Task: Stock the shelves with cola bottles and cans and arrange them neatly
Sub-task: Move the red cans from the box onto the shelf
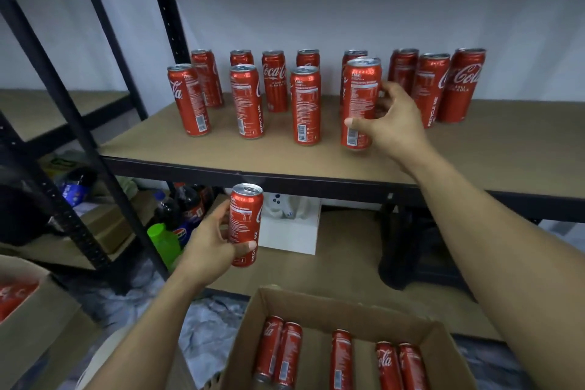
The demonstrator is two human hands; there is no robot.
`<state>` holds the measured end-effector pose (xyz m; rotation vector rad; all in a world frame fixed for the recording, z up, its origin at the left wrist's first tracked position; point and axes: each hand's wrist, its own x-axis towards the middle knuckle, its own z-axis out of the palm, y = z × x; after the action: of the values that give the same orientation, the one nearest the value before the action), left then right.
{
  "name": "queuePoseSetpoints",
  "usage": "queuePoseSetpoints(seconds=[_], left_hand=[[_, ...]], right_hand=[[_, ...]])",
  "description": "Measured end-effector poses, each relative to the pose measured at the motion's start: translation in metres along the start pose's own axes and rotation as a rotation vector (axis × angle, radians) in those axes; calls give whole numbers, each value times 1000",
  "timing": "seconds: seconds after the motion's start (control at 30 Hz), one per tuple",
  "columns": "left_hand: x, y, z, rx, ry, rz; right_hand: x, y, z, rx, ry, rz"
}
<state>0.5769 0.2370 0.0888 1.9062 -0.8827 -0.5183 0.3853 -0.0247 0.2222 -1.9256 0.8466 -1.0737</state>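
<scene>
Several red cola cans stand in two loose rows on the brown shelf board (221,152). My right hand (392,123) grips a tall red can (359,98) standing near the shelf's front, right of the middle. Below the shelf edge, my left hand (212,247) holds another red can (245,222) upright in the air. An open cardboard box (443,339) at the bottom holds several more cans lying on their sides.
Black shelf uprights (104,174) rise on the left. On the lower shelf stand dark cola bottles (186,206), a green bottle (163,241), a white box (291,231) and a black object (408,250). A second cardboard box (19,304) with red cans sits at far left.
</scene>
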Motion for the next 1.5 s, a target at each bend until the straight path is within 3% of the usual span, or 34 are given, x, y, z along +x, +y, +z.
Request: queuePoseSetpoints(seconds=[0.23, 0.43, 0.53, 0.73, 1.13, 1.23, 1.37, 1.43, 1.5], left_hand=[[-10, 11, -3, -45, 27, 65], [-14, 51, -32, -107, 216, 143], [6, 77, -51, -125, 314, 159], [68, 112, -71, -144, 352, 150], [142, 105, -43, -55, 460, 195], [137, 109, -46, 53, 491, 241], [132, 147, -65, 431, 627, 440], [140, 178, -77, 645, 537, 473], [153, 204, -86, 778, 324, 381]], right_hand=[[-1, 25, 24, 28, 35, 17], [-8, 30, 26, -48, 10, -10], [-10, 30, 24, -55, -11, 6], [-10, 32, 23, -41, -12, 19], [-8, 38, 22, -55, -14, 7], [-9, 38, 21, -65, -9, 13], [-9, 38, 21, -55, -8, 15], [-10, 37, 21, -56, -12, 17], [-10, 35, 21, -55, -16, 17]])
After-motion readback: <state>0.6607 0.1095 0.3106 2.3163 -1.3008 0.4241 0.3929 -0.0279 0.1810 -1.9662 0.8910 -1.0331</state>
